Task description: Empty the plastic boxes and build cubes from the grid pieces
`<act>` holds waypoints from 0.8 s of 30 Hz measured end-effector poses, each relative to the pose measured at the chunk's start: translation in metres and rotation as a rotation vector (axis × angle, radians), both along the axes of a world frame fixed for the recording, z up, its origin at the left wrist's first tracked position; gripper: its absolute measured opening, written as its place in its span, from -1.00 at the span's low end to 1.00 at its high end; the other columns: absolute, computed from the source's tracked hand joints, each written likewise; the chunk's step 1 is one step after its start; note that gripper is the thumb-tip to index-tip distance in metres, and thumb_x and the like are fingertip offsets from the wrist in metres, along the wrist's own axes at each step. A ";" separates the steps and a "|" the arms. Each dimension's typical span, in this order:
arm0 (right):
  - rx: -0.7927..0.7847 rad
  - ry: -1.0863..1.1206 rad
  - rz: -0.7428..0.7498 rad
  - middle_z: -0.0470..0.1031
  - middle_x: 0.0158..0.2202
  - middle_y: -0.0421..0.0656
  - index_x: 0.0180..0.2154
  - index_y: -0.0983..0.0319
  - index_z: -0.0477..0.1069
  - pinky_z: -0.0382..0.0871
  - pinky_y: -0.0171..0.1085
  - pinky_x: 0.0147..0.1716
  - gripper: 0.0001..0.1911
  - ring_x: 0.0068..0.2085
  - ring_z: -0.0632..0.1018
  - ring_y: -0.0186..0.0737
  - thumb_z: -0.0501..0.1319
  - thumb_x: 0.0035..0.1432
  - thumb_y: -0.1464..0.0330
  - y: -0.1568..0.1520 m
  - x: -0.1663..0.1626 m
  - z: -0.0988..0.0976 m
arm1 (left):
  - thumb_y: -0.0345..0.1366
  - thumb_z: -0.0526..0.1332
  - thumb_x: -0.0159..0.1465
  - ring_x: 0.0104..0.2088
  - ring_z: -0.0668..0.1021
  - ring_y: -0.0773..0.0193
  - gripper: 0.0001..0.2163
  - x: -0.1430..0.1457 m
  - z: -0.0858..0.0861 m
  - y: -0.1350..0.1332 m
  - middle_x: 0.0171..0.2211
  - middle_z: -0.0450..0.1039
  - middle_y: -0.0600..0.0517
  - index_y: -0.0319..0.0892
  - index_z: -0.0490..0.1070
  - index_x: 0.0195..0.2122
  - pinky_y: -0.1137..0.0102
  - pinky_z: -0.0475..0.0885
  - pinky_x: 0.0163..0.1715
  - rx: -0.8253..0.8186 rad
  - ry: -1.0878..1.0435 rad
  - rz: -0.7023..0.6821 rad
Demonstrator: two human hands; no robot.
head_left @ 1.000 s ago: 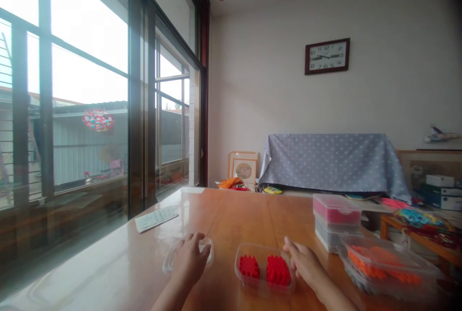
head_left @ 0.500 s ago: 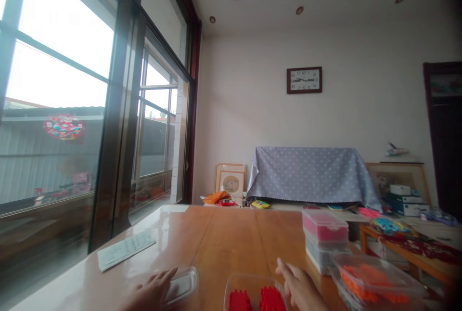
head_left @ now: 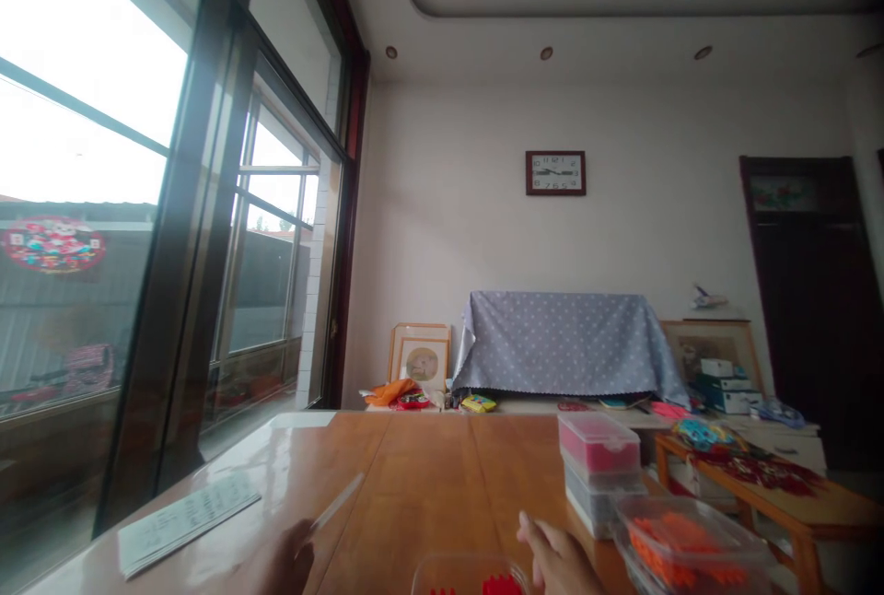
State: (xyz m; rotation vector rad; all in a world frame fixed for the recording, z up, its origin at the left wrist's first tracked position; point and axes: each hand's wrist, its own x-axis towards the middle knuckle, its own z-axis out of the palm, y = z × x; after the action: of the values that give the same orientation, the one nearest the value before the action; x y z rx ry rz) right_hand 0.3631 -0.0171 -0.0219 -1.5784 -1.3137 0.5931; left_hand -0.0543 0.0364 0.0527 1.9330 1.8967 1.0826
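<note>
At the lower left my left hand is closed on a clear plastic lid, which stands tilted nearly edge-on above the table. Its fingers are partly dark and blurred. A clear plastic box sits at the bottom edge of the view, with red toothed plastic pieces inside; its lower part is cut off. Just right of that box is my right hand, fingers stretched forward and nothing visible in them. Whether it touches the box's side I cannot tell.
A wooden table spreads ahead. Stacked boxes, the upper one pink inside, stand at the right. Nearer is a lidded box of orange pieces. Papers lie at the left, near the window. Beyond the table is a cloth-covered object.
My left hand has lifted the lid from lying flat to a steep tilt. My right hand stays beside the box. The head view has turned right and up.
</note>
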 end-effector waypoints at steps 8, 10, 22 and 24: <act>0.094 -0.030 -0.026 0.32 -0.60 -0.25 -0.45 0.16 0.37 0.22 -0.34 -0.53 -0.32 -0.54 0.37 -0.27 -0.09 0.18 -0.28 -0.016 -0.009 0.019 | 0.15 0.31 0.08 -0.05 0.61 -0.08 -0.49 0.089 0.057 -0.045 -0.12 0.63 -0.11 -0.15 0.52 -0.12 0.22 0.49 -0.07 0.061 -0.733 -0.386; 0.122 -0.030 -0.028 0.31 -0.58 -0.26 -0.47 0.15 0.33 0.23 -0.33 -0.51 -0.36 -0.53 0.37 -0.28 -0.07 0.22 -0.24 -0.020 -0.009 0.023 | 0.11 0.28 0.18 -0.06 0.62 0.00 -0.47 0.103 0.049 -0.051 -0.04 0.60 -0.13 -0.16 0.43 0.03 0.23 0.45 -0.04 0.000 -0.874 -0.504; 0.141 0.102 -0.034 0.39 -0.46 -0.20 -0.25 0.18 0.47 0.30 -0.30 -0.43 -0.40 -0.45 0.41 -0.22 0.03 0.22 -0.20 -0.045 -0.026 0.042 | -0.09 0.36 0.22 -0.31 0.56 0.28 -0.62 0.113 0.018 -0.057 -0.21 0.57 -0.04 -0.14 0.41 -0.01 0.41 0.33 -0.28 -0.252 -1.106 -0.751; 0.159 0.126 -0.049 0.40 -0.44 -0.20 -0.18 0.18 0.49 0.31 -0.30 -0.42 -0.40 -0.44 0.41 -0.22 0.05 0.22 -0.19 -0.050 -0.029 0.045 | -0.11 0.35 0.24 -0.30 0.55 0.29 -0.67 0.113 0.020 -0.061 -0.23 0.57 -0.02 -0.13 0.44 -0.03 0.41 0.34 -0.26 -0.237 -1.069 -0.767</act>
State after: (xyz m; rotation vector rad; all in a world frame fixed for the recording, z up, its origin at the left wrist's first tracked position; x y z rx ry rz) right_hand 0.3340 -0.0668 0.0233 -1.4171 -1.1948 0.5350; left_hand 0.0584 -0.0244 0.0727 1.2723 0.5954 1.1648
